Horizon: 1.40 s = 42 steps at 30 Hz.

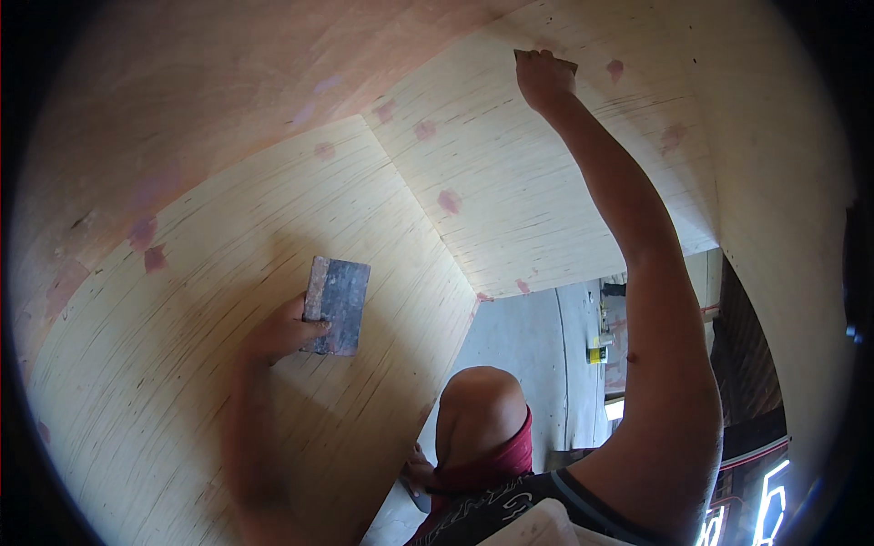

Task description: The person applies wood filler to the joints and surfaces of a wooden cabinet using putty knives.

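Note:
My left hand (284,329) is closed around one long edge of a dark, stained rectangular putty plate (343,305), its brownish strip along the left side. The plate is held in front of a pale plywood panel (200,273). Up at the top right, my right hand (544,80) grips a thin, flat brown scraper (566,65) that shows only as a narrow edge. It lies at or very near the upper plywood panel (528,164); I cannot tell whether it touches. The hand hides most of it. A reddish filler patch (615,70) marks the wood beside that hand.
More reddish patches (449,201) dot the panels, which meet at a corner seam. A pinkish-brown surface (228,73) curves across the upper left. Below lies grey floor (519,328), with a yellow-labelled container (596,352). My bent knee (481,409) is at the lower middle.

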{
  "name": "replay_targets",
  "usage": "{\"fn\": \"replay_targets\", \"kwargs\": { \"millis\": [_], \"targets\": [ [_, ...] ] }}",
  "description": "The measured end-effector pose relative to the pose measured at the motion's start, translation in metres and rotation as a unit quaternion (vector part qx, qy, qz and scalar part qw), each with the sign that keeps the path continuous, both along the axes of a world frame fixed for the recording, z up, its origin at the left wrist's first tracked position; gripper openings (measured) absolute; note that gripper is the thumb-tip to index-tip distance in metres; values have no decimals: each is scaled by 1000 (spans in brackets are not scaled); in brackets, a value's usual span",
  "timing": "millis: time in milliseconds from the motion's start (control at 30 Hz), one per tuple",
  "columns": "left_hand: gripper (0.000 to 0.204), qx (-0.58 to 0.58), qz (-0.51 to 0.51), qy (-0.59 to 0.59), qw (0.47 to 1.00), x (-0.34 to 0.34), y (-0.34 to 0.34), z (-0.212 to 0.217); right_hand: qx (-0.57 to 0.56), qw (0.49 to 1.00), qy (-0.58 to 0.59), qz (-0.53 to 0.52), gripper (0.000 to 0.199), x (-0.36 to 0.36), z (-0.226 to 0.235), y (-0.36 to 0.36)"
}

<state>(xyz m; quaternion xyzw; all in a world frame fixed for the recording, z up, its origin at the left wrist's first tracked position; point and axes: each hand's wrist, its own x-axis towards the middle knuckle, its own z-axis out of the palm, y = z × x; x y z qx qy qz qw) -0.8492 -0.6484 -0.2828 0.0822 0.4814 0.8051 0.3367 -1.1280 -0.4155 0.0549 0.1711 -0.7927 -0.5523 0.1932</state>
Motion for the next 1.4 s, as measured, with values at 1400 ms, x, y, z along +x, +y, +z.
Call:
{"fn": "replay_targets", "kwargs": {
  "millis": [1400],
  "targets": [
    [45,321,289,-28,901,205,144,133,-546,537,-509,393,69,436,-114,109]
  ]
}}
